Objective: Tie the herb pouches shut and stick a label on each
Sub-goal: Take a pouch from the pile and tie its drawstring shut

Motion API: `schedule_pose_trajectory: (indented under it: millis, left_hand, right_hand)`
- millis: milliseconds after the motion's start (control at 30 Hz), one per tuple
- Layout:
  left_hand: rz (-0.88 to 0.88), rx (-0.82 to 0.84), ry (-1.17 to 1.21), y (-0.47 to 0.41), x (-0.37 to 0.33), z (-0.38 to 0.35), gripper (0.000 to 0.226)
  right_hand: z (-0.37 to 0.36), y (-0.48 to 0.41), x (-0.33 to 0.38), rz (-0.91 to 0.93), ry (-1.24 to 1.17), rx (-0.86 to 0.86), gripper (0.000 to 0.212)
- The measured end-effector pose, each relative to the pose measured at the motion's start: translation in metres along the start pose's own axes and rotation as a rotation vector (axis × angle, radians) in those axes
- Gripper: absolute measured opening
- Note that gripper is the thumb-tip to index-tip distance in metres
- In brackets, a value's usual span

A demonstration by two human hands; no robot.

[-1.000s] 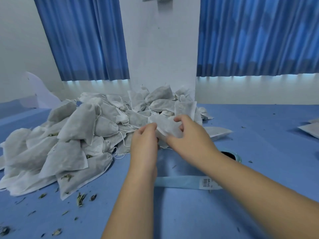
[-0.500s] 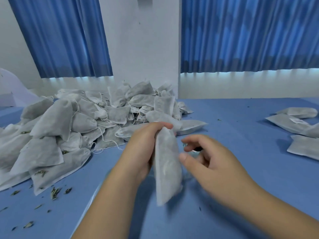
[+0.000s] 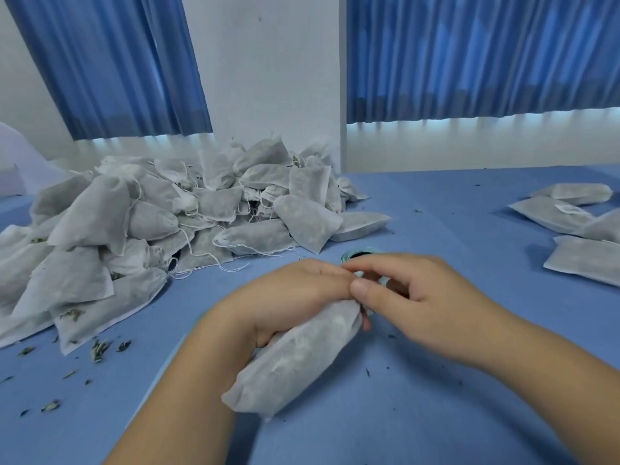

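Note:
A white herb pouch point(image 3: 295, 360) lies slanted over the blue table point(image 3: 436, 397), its upper end gripped by my left hand point(image 3: 295, 293). My right hand point(image 3: 412, 297) meets it at the pouch's neck, thumb and fingertips pinched together there; the string itself is too thin to make out. Behind the hands peeks the rim of a teal label roll point(image 3: 360, 255), mostly hidden. A big heap of white pouches point(image 3: 174, 213) with loose drawstrings fills the left and middle of the table.
Several flat pouches point(image 3: 583, 229), one with a small label, lie at the right edge. Dried herb crumbs point(image 3: 100, 349) are scattered at the front left. Blue curtains and a white wall stand behind the table.
My left hand pulled one pouch off the heap and brought it down toward me, now tilted. My right hand closed in onto its neck. The camera view shifted right.

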State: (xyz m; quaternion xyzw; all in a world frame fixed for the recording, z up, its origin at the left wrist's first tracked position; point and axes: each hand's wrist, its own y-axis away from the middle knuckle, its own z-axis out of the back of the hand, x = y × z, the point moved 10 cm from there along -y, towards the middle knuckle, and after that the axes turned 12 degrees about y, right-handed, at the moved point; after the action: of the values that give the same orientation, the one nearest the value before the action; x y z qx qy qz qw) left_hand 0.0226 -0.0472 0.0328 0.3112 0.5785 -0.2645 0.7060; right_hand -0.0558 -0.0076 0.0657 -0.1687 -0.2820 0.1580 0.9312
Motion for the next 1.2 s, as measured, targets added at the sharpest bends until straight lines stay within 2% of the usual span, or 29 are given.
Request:
schedule_pose_trajectory:
  millis: [100, 200, 333, 533, 633, 700, 800, 900, 1000, 1100, 1200]
  left_hand:
    - [-0.01, -0.053, 0.066, -0.001, 0.001, 0.007, 0.024]
    - [-0.048, -0.04, 0.104, -0.001, -0.002, 0.005, 0.022]
    - [-0.129, -0.009, 0.026, 0.0, -0.01, -0.002, 0.017]
    - [-0.229, -0.07, 0.111, 0.0, -0.023, -0.01, 0.022]
    - [-0.25, -0.087, 0.235, 0.0, -0.027, -0.012, 0.023]
    - [-0.288, -0.097, 0.343, 0.003, -0.031, -0.01, 0.023]
    - [-0.346, -0.2, 0.41, 0.006, -0.036, 0.001, 0.028]
    - [-0.351, -0.357, 0.355, 0.007, -0.032, 0.014, 0.033]
    - [-0.378, -0.435, 0.151, 0.011, -0.036, 0.02, 0.03]
    - [-0.372, -0.331, -0.047, 0.008, -0.038, 0.007, 0.029]
    - [-0.313, -0.198, -0.071, 0.005, -0.032, -0.008, 0.025]
  right_hand:
    - [-0.002, -0.001, -0.012, -0.069, 0.072, 0.065, 0.016]
    - [0.009, -0.003, -0.021, -0.143, 0.005, 0.045, 0.015]
    - [0.028, -0.001, -0.027, -0.165, -0.054, -0.032, 0.014]
    - [0.047, 0.001, -0.009, -0.066, 0.045, -0.254, 0.017]
    - [0.051, 0.003, -0.011, -0.083, 0.022, -0.351, 0.018]
    - [0.047, 0.003, -0.015, -0.113, -0.005, -0.344, 0.021]
    - [0.034, 0.001, -0.013, -0.092, 0.023, -0.267, 0.023]
    - [0.028, 0.002, -0.001, -0.013, 0.056, -0.199, 0.018]
    - [0.035, 0.003, 0.013, 0.067, 0.135, -0.213, 0.017]
    - [0.053, 0.005, 0.014, 0.065, 0.138, -0.316, 0.015]
    - [0.062, 0.005, 0.003, 0.0, 0.11, -0.367, 0.015]
